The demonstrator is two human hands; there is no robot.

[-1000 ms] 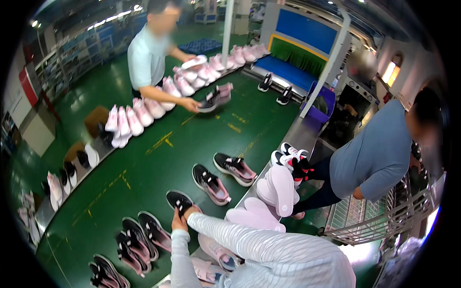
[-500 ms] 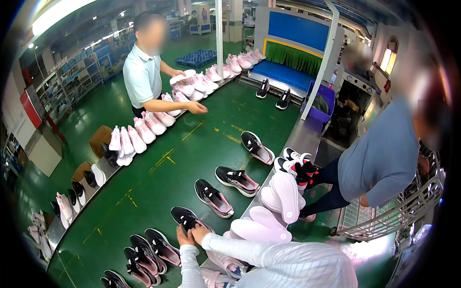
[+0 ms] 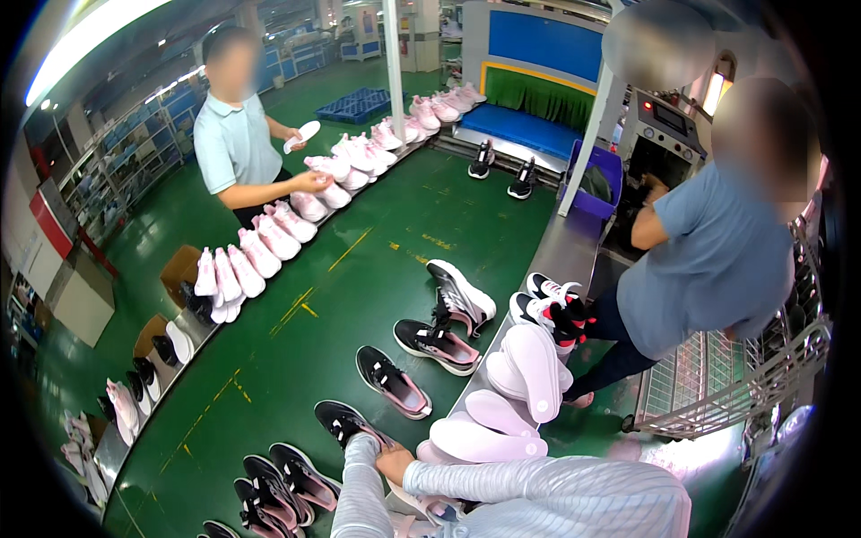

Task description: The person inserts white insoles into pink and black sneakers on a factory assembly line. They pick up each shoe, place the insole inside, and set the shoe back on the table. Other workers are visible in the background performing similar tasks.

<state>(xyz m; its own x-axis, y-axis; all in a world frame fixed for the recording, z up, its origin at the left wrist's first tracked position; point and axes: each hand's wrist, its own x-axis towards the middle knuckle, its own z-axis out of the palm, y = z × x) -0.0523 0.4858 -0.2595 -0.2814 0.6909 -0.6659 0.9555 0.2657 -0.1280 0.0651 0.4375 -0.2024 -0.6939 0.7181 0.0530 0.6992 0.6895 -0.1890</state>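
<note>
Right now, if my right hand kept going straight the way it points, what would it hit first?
Your right hand would likely meet your left striped sleeve right beside it; a black shoe lies just beyond, depth unclear.

Glossy green belt [image 3: 296,359], knit-cloth black shoe [image 3: 345,421] with pink sole, ribbed cloth sleeve [image 3: 359,493], wire-metal cart [image 3: 735,394]

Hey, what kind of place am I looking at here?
Most likely a shoe factory line: a long green conveyor belt carries black sneakers, rows of pink shoes line its far edge, and pale pink soles are stacked beside it.
</note>
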